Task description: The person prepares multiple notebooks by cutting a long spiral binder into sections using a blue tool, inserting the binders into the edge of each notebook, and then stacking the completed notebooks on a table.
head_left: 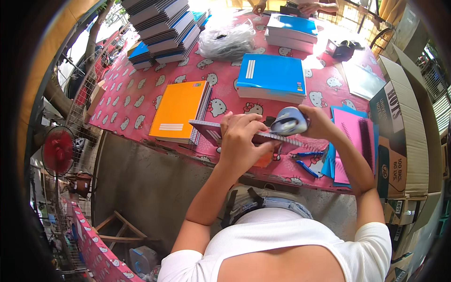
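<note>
My left hand (pixel 242 138) is closed around a dark purple spiral notebook (pixel 206 128), held on edge over the near side of the table. The notebook's wire coil (pixel 286 139) runs along its upper edge and sticks out past its right end. In my right hand (pixel 315 121) is a rounded blue-grey tool (pixel 289 121), held against the coil side; its exact kind is unclear. Blue-handled pliers (pixel 307 168) lie just right of the notebook. Beside them are pink sheets (pixel 345 141) with a dark coil (pixel 365 141), on top of blue sheets.
An orange notebook stack (pixel 177 110) and a blue one (pixel 270 75) stand ahead, with a bundle of clear plastic coils (pixel 228 41) behind. Tall notebook piles (pixel 162 28) rise far left. Open cardboard boxes (pixel 406 131) border the right side. Another person's hands (pixel 310 8) are across the table.
</note>
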{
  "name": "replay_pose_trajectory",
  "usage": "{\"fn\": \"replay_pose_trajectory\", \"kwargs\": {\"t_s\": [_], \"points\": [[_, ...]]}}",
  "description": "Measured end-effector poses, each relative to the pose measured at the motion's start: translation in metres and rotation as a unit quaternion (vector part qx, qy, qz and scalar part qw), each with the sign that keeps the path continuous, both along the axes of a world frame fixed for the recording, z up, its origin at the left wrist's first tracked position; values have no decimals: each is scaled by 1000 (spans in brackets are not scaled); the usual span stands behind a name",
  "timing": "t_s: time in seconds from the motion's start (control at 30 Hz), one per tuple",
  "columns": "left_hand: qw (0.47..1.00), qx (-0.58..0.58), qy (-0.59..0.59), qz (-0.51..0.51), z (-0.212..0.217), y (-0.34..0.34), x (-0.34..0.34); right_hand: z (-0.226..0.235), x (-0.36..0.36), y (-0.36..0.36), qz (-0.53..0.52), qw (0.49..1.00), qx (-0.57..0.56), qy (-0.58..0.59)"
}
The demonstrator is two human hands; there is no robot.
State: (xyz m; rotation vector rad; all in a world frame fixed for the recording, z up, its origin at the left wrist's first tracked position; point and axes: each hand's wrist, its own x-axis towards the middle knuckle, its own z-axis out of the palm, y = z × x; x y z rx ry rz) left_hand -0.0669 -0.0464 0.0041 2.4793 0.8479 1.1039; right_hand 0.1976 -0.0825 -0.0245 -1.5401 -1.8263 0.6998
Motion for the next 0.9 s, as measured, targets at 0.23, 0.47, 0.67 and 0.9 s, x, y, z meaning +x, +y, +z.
{"fn": "replay_pose_trajectory", "kwargs": {"t_s": [0.23,0.47,0.67,0.9], "points": [[993,12,57,101,2,7,-18,-2,-20,16,-59,980,28,-186],[977,8,80,198,-2,14,-32,26,-53,16,47,977,6,206],[992,-52,-25,112,-7,29,-44,8,-53,49,-25,986,-37,-162],[986,-39,-92,133,-9,37,-60,8,-59,77,36,992,-90,-75]]}}
